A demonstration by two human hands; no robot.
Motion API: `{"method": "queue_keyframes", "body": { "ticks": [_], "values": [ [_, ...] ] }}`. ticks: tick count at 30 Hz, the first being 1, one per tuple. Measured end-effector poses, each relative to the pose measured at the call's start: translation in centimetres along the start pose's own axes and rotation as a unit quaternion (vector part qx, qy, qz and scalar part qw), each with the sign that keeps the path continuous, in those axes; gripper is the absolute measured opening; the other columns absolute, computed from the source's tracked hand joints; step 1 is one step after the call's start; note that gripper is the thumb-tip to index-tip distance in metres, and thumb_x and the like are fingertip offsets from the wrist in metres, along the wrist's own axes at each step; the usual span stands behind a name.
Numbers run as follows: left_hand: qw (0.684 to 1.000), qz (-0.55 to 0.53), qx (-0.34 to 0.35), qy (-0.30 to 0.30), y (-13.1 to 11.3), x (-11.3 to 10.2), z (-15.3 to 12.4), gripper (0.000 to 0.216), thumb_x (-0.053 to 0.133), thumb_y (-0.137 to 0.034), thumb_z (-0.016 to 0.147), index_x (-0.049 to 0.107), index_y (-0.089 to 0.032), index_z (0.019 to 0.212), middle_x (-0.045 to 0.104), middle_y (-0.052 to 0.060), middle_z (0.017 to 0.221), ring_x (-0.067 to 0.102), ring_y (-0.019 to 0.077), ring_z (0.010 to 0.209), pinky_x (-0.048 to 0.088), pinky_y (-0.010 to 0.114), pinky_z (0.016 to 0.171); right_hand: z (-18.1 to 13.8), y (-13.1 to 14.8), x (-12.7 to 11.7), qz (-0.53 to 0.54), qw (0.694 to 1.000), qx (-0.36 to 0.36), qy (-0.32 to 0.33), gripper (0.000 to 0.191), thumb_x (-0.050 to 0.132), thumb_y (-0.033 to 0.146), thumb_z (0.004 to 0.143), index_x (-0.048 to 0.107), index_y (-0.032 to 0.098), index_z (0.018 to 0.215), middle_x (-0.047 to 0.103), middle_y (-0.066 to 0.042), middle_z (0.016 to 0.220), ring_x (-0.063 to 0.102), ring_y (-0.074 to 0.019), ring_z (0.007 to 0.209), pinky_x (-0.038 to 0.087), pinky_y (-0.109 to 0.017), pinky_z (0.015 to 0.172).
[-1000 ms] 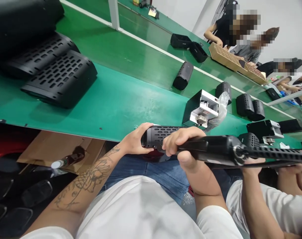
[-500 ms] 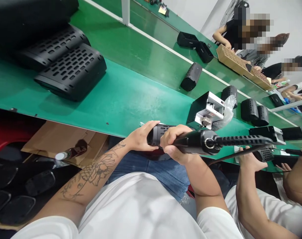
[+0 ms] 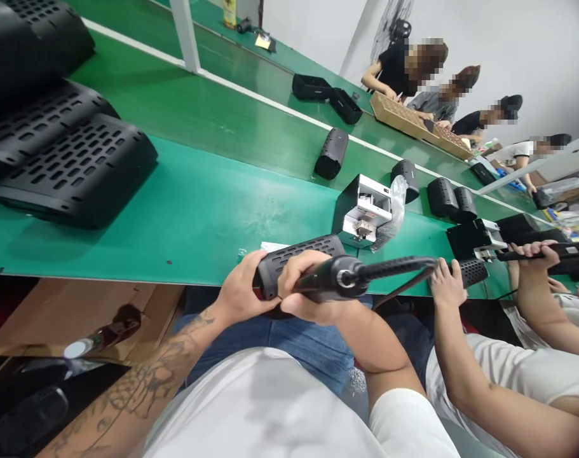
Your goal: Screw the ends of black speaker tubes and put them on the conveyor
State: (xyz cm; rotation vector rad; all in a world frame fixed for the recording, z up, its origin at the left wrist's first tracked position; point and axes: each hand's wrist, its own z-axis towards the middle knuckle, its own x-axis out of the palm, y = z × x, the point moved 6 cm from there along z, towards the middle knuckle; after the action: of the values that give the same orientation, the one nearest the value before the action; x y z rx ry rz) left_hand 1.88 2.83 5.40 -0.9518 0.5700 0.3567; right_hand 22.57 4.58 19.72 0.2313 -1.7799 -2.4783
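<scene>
My left hand (image 3: 241, 289) is wrapped round the near end of a black perforated speaker shell (image 3: 301, 257), held at the near edge of the green bench (image 3: 198, 210). My right hand (image 3: 301, 289) grips a black electric screwdriver (image 3: 360, 275) whose handle and cable run off to the right; its tip is hidden against the shell behind my fingers. Both hands sit over my lap in blue jeans.
Stacked black perforated panels (image 3: 74, 168) lie at the far left. A black and white fixture box (image 3: 365, 213) stands just beyond my hands. More black shells (image 3: 331, 152) dot the conveyor. A neighbour's hand (image 3: 445, 286) holds another shell to my right. Several people work at the far end.
The view has swung left and down. My right hand has drawn the screwdriver in closer to the shell, and the shell is tilted up a little more at its far end.
</scene>
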Motion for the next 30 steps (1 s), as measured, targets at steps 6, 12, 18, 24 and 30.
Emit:
{"method": "queue_keyframes", "body": {
  "ticks": [6,12,18,24,30],
  "values": [
    [0.988,0.116,-0.001,-0.099,-5.9,3.1,-8.1,0.135,0.100,-0.062,0.094,0.018,-0.022,0.194,0.051,0.034,0.175,0.071,0.0545,0.152,0.071,0.070,0.117,3.9,3.8,-10.6,-0.003,0.982,-0.111,-0.153,0.048,0.092,0.077,0.090,0.068,0.035,0.098,0.063,0.008,0.063,0.068,-0.0196,0.052,0.069,-0.042,0.062],
    [0.976,0.012,0.211,0.053,-9.3,4.1,-6.4,0.112,0.065,-0.005,0.101,0.019,-0.040,0.197,0.078,0.012,0.162,0.085,0.0327,0.136,0.079,0.051,0.113,7.3,2.0,-20.0,-0.131,0.911,-0.171,-0.353,0.052,0.093,0.073,0.090,0.067,0.028,0.086,0.061,0.009,0.060,0.063,-0.0166,0.047,0.058,-0.035,0.053],
    [0.928,0.066,0.272,0.246,-10.0,1.7,6.9,0.109,0.093,-0.018,0.084,0.053,-0.036,0.183,0.063,0.014,0.182,0.057,0.0460,0.172,0.036,0.073,0.149,7.0,-1.6,-20.8,-0.104,0.934,-0.122,-0.319,0.055,0.094,0.074,0.087,0.065,0.027,0.085,0.061,0.010,0.056,0.059,-0.0146,0.044,0.057,-0.033,0.052],
    [0.936,0.220,0.123,0.244,-9.3,2.8,12.3,0.107,0.103,-0.052,0.083,0.064,-0.004,0.170,0.072,0.035,0.151,0.065,0.0578,0.143,0.047,0.068,0.126,5.0,0.4,-20.0,-0.090,0.925,-0.157,-0.333,0.049,0.094,0.072,0.090,0.066,0.032,0.090,0.061,0.010,0.060,0.059,-0.0171,0.047,0.059,-0.039,0.054],
    [0.931,0.249,0.046,0.264,-7.8,1.4,11.9,0.108,0.095,-0.065,0.091,0.056,-0.019,0.180,0.075,0.025,0.135,0.072,0.0469,0.120,0.052,0.055,0.104,6.6,-0.1,-20.3,-0.102,0.930,-0.128,-0.330,0.055,0.093,0.081,0.088,0.063,0.036,0.094,0.066,0.010,0.061,0.059,-0.0167,0.051,0.062,-0.043,0.065]
  ]
}}
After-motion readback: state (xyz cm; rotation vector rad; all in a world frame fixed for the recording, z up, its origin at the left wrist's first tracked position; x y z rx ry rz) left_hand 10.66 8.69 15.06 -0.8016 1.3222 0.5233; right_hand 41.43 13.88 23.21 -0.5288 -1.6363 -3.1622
